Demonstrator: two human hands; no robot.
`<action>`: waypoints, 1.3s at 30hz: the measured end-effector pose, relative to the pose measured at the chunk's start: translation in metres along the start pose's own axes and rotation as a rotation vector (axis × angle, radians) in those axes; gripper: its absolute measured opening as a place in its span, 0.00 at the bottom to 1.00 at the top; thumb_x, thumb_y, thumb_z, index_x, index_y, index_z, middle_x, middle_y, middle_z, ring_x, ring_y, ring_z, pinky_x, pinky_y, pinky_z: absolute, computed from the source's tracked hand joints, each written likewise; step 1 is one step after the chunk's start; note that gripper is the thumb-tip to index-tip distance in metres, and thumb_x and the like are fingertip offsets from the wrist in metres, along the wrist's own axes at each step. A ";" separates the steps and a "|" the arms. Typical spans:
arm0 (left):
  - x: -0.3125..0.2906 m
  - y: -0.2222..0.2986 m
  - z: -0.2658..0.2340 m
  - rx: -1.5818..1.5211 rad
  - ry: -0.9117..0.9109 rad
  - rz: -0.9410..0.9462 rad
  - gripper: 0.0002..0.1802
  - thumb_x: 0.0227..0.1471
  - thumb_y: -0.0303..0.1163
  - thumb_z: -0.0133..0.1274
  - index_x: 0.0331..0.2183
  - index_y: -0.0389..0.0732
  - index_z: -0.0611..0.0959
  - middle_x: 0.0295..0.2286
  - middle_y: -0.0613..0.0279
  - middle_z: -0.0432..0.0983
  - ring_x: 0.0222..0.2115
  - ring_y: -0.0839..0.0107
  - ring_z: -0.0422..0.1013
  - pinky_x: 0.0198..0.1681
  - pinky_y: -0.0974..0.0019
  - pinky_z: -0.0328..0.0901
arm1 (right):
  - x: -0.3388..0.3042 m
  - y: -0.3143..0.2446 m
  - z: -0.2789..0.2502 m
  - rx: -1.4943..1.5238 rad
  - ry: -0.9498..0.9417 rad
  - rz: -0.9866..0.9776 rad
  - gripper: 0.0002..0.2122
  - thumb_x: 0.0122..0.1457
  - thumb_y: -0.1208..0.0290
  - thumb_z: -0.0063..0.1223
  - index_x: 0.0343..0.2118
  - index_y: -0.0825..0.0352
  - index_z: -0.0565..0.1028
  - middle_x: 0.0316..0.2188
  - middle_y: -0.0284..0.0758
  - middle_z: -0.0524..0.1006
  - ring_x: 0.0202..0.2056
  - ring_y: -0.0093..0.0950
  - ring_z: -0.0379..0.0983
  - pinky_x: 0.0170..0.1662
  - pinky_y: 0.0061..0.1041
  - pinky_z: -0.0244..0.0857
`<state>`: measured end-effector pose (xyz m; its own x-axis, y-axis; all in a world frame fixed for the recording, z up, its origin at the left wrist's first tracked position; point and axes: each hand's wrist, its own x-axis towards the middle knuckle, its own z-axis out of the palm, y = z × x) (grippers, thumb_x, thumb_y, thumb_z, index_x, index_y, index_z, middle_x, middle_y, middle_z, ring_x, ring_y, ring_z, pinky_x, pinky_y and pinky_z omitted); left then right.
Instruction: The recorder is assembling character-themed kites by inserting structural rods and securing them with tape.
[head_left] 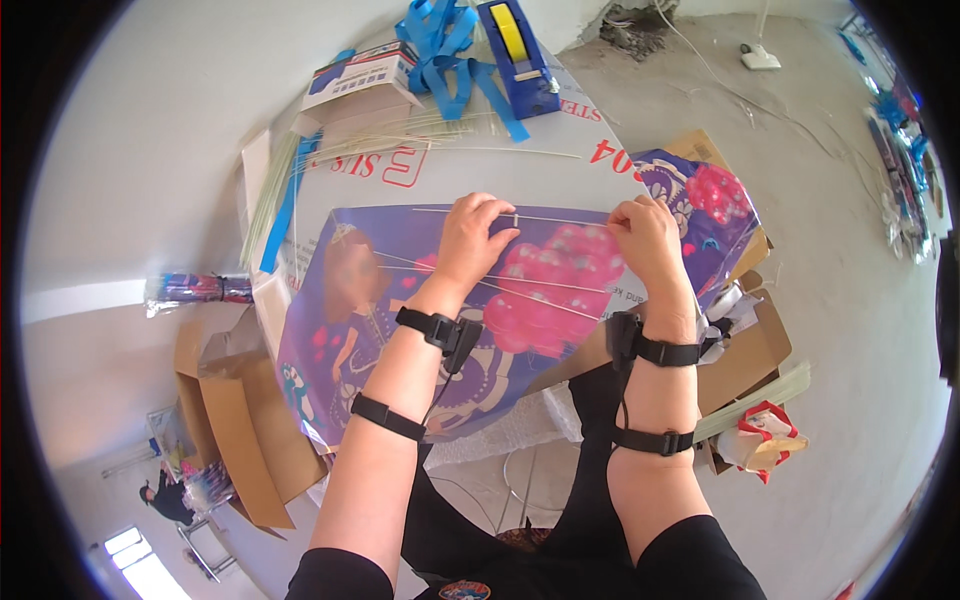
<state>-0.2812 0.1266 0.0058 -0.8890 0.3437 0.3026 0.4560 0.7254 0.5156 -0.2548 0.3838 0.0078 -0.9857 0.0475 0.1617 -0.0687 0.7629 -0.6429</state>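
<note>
A purple sheet [400, 300] printed with pink puffs and a figure lies across the grey board in front of me. Over its far edge runs a thin white rod [560, 219]. My left hand [468, 240] closes thumb and forefinger round a small white sleeve [516, 220] on that rod. To the right, my right hand [647, 238] pinches the same rod near its right end; the fingertips partly hide it. Two more thin rods [545, 297] slant across the sheet, nearer to me.
On the board's far part are a blue tape dispenser [522, 60], blue ribbon [440, 70], a small white box [362, 80] and thin sticks [430, 133]. Cardboard boxes stand left [245, 435] and right [745, 350]. Another person [170, 498] is at the far lower left.
</note>
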 end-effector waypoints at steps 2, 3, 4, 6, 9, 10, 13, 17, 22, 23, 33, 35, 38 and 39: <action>0.002 0.002 0.006 0.000 -0.002 -0.004 0.15 0.35 0.29 0.65 0.31 0.45 0.81 0.31 0.63 0.73 0.36 0.60 0.69 0.41 0.60 0.64 | -0.001 0.004 0.000 -0.004 -0.002 -0.003 0.02 0.41 0.76 0.58 0.20 0.64 0.77 0.24 0.35 0.74 0.32 0.37 0.69 0.36 0.34 0.65; 0.003 0.003 0.008 -0.022 0.000 -0.019 0.13 0.35 0.29 0.65 0.29 0.45 0.81 0.30 0.63 0.73 0.36 0.60 0.69 0.40 0.60 0.65 | -0.001 0.005 0.000 -0.013 -0.001 0.000 0.02 0.41 0.76 0.58 0.21 0.64 0.77 0.24 0.35 0.74 0.32 0.37 0.69 0.36 0.34 0.65; 0.003 0.001 0.008 -0.041 0.001 -0.033 0.12 0.35 0.30 0.65 0.28 0.45 0.82 0.29 0.64 0.72 0.35 0.61 0.69 0.39 0.60 0.65 | -0.001 0.003 0.001 -0.027 0.001 0.005 0.02 0.41 0.76 0.58 0.20 0.64 0.77 0.24 0.35 0.74 0.32 0.37 0.69 0.36 0.34 0.64; 0.002 -0.001 0.007 -0.017 -0.005 -0.032 0.12 0.36 0.30 0.65 0.28 0.45 0.82 0.30 0.64 0.72 0.35 0.62 0.69 0.40 0.61 0.65 | -0.001 0.002 0.002 -0.022 -0.001 -0.007 0.02 0.41 0.76 0.58 0.20 0.64 0.77 0.24 0.35 0.73 0.32 0.37 0.69 0.36 0.34 0.64; 0.001 -0.003 0.004 0.002 -0.010 -0.025 0.11 0.36 0.30 0.65 0.28 0.45 0.82 0.31 0.65 0.72 0.36 0.62 0.69 0.40 0.62 0.65 | 0.000 0.000 0.003 -0.024 -0.011 -0.007 0.02 0.42 0.75 0.57 0.21 0.64 0.76 0.24 0.34 0.73 0.33 0.36 0.69 0.37 0.34 0.64; 0.001 -0.002 0.006 -0.001 -0.007 -0.019 0.11 0.37 0.30 0.65 0.28 0.44 0.82 0.30 0.64 0.72 0.36 0.62 0.69 0.40 0.62 0.65 | -0.001 0.001 0.002 -0.029 -0.019 0.003 0.02 0.43 0.74 0.57 0.21 0.64 0.76 0.25 0.34 0.73 0.33 0.36 0.69 0.38 0.34 0.63; 0.004 -0.003 0.006 -0.051 0.036 0.003 0.10 0.35 0.29 0.65 0.26 0.43 0.82 0.28 0.64 0.73 0.33 0.61 0.69 0.37 0.61 0.66 | 0.001 0.002 0.002 -0.038 -0.047 -0.004 0.02 0.45 0.73 0.56 0.23 0.63 0.77 0.26 0.33 0.74 0.35 0.35 0.69 0.40 0.34 0.62; 0.005 -0.003 0.003 -0.087 0.025 -0.004 0.10 0.35 0.28 0.65 0.26 0.42 0.81 0.28 0.63 0.74 0.33 0.61 0.70 0.37 0.61 0.66 | 0.001 0.000 0.001 -0.066 -0.051 -0.020 0.03 0.47 0.72 0.55 0.24 0.63 0.77 0.27 0.32 0.74 0.36 0.35 0.69 0.42 0.33 0.62; 0.009 -0.004 -0.003 -0.092 -0.059 -0.022 0.10 0.39 0.29 0.63 0.28 0.40 0.81 0.30 0.63 0.75 0.35 0.62 0.70 0.40 0.63 0.65 | 0.000 0.000 0.000 -0.012 -0.044 -0.082 0.04 0.49 0.74 0.54 0.25 0.68 0.76 0.26 0.37 0.74 0.36 0.37 0.70 0.41 0.34 0.63; 0.008 -0.004 -0.003 -0.094 -0.060 -0.021 0.10 0.39 0.29 0.63 0.28 0.40 0.81 0.30 0.63 0.75 0.35 0.62 0.70 0.40 0.63 0.65 | 0.000 0.001 -0.001 -0.014 -0.044 -0.080 0.04 0.49 0.74 0.54 0.25 0.68 0.76 0.26 0.37 0.74 0.36 0.37 0.70 0.41 0.34 0.63; 0.008 -0.004 -0.017 -0.247 -0.169 -0.115 0.10 0.40 0.29 0.63 0.28 0.38 0.81 0.28 0.61 0.76 0.33 0.62 0.72 0.37 0.64 0.66 | 0.002 -0.013 -0.014 0.147 -0.197 0.045 0.04 0.47 0.75 0.55 0.27 0.67 0.76 0.26 0.36 0.74 0.32 0.35 0.72 0.35 0.30 0.65; 0.009 -0.002 -0.020 -0.275 -0.217 -0.180 0.10 0.40 0.29 0.63 0.28 0.37 0.81 0.28 0.61 0.76 0.33 0.62 0.72 0.38 0.64 0.66 | 0.003 -0.017 -0.017 0.164 -0.227 0.078 0.04 0.47 0.75 0.56 0.27 0.67 0.77 0.26 0.37 0.75 0.33 0.38 0.72 0.35 0.32 0.65; 0.010 0.000 -0.019 -0.283 -0.222 -0.188 0.10 0.41 0.30 0.63 0.28 0.37 0.81 0.28 0.61 0.76 0.33 0.63 0.72 0.38 0.65 0.66 | 0.004 -0.016 -0.018 0.177 -0.220 0.084 0.05 0.46 0.75 0.56 0.27 0.66 0.77 0.26 0.37 0.75 0.30 0.37 0.73 0.33 0.31 0.65; 0.010 0.001 -0.019 -0.260 -0.211 -0.174 0.10 0.41 0.30 0.63 0.28 0.37 0.81 0.28 0.61 0.76 0.33 0.63 0.72 0.38 0.65 0.66 | 0.003 -0.015 -0.018 0.188 -0.219 0.084 0.05 0.45 0.75 0.56 0.27 0.67 0.78 0.26 0.37 0.75 0.29 0.37 0.73 0.33 0.31 0.65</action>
<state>-0.2884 0.1194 0.0244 -0.9310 0.3634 0.0345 0.2686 0.6178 0.7390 -0.2545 0.3840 0.0314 -0.9975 -0.0500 -0.0503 0.0077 0.6287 -0.7776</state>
